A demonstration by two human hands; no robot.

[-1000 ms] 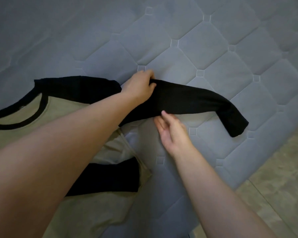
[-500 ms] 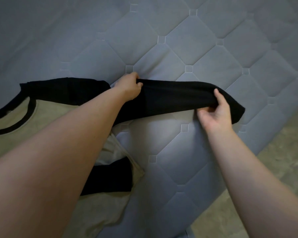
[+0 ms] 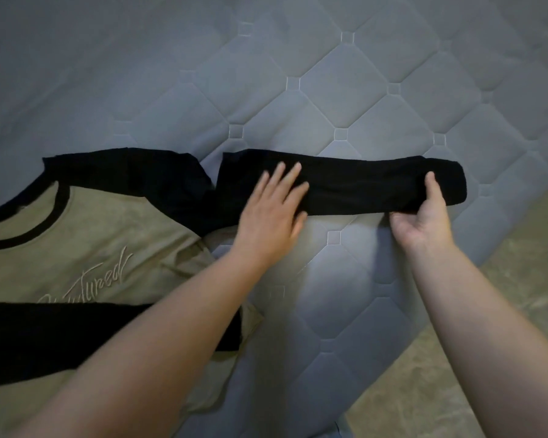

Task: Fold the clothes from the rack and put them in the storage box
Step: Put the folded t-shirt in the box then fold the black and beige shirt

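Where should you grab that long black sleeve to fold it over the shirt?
Probably at the cuff end of the black sleeve, coming from the right, where the right hand already pinches it. The sleeve lies stretched out flat on the mattress, so its free end lifts easily, while the left hand presses flat near the shoulder of the shirt.

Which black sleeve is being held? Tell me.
The stretched-out sleeve lying on the mattress: right hand grips its cuff, left hand lies flat on it. The other sleeve lies folded across the shirt's chest.
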